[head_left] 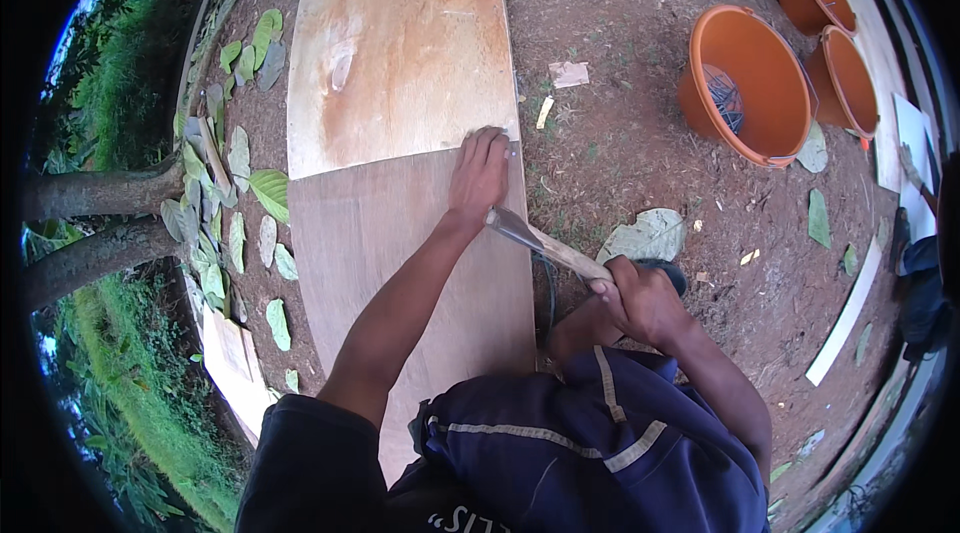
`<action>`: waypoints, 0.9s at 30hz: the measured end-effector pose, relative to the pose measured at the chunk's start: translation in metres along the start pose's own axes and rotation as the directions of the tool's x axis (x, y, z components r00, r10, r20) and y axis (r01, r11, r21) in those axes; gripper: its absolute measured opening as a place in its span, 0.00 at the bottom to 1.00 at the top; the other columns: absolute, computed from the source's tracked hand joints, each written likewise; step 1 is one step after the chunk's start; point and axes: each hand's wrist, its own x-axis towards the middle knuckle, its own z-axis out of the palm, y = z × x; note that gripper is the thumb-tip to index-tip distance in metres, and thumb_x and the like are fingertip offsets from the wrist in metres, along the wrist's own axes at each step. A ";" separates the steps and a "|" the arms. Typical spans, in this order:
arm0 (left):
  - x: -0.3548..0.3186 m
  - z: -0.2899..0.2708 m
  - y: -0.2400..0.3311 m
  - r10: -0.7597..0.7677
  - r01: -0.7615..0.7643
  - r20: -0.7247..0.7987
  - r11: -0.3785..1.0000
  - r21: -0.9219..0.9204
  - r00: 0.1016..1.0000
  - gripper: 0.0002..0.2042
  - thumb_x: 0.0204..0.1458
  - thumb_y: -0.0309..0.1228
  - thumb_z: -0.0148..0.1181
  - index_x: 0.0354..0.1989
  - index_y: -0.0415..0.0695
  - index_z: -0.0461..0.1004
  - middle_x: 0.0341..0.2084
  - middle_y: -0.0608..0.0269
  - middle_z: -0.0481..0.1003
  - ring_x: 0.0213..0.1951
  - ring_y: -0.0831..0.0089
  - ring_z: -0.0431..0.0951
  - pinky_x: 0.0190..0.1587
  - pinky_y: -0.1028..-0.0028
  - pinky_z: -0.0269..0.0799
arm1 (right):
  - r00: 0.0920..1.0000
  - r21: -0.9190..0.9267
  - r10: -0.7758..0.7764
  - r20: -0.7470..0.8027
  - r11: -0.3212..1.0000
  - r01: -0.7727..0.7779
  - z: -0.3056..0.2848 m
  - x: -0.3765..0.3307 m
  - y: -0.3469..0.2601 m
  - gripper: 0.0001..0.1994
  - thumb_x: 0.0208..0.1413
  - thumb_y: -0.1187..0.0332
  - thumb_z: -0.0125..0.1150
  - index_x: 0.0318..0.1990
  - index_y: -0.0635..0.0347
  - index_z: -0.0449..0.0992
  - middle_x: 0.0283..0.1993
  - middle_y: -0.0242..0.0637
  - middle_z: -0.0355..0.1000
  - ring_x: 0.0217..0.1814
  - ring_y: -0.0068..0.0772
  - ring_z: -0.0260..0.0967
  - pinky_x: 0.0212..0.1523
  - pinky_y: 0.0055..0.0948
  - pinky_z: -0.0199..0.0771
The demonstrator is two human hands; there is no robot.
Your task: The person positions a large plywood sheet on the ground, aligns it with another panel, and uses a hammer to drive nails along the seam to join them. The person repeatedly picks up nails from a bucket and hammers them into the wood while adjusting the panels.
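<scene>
My left hand (pixel 482 173) rests on the wooden boards at their right edge, by the seam. Its fingers are bent and drawn together; whatever their tips hold, if anything, is hidden. Under it, a pale, stained plywood sheet (pixel 400 53) meets a browner wooden board (pixel 370 223) nearer to me. A small grey spot like a nail head shows beside the fingers. My right hand (pixel 645 303) is wrapped round the wooden handle of a hammer (pixel 570 258). The hammer's dark metal end sits just below my left wrist, over the board's right edge.
Orange buckets stand at the far right; the nearest bucket (pixel 703 53) holds nails (pixel 725 101). Large leaves (pixel 268 195) and paper scraps (pixel 569 74) litter the soil. Tree trunks (pixel 100 195) rise at left. A white strip (pixel 846 318) lies right, near another person's dark clothing (pixel 925 303).
</scene>
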 end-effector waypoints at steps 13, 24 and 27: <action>0.004 0.001 -0.004 0.025 -0.025 -0.023 1.000 0.000 0.999 0.15 0.58 0.25 0.51 0.54 0.37 0.68 0.56 0.49 0.68 0.63 0.52 0.64 0.71 0.53 0.55 | 0.978 -0.044 -0.184 -0.096 0.983 0.180 -0.010 0.005 -0.017 0.19 0.68 0.52 0.51 0.42 0.63 0.69 0.30 0.51 0.75 0.32 0.59 0.76 0.35 0.50 0.76; 0.001 -0.003 -0.001 0.024 -0.025 -0.050 1.000 -0.008 0.998 0.14 0.57 0.22 0.51 0.52 0.35 0.68 0.55 0.46 0.68 0.61 0.48 0.65 0.66 0.54 0.61 | 0.993 -0.027 -0.108 -0.057 0.994 0.106 -0.025 0.000 -0.024 0.19 0.69 0.53 0.50 0.40 0.65 0.69 0.25 0.51 0.73 0.30 0.60 0.75 0.32 0.52 0.75; 0.004 -0.002 0.001 0.013 -0.016 -0.057 0.999 -0.049 0.998 0.14 0.57 0.22 0.51 0.52 0.35 0.68 0.55 0.46 0.69 0.61 0.48 0.66 0.66 0.55 0.61 | 0.888 -0.035 -0.410 -0.209 0.910 0.412 -0.016 0.001 -0.016 0.20 0.69 0.52 0.49 0.41 0.65 0.69 0.25 0.51 0.72 0.30 0.60 0.75 0.31 0.52 0.75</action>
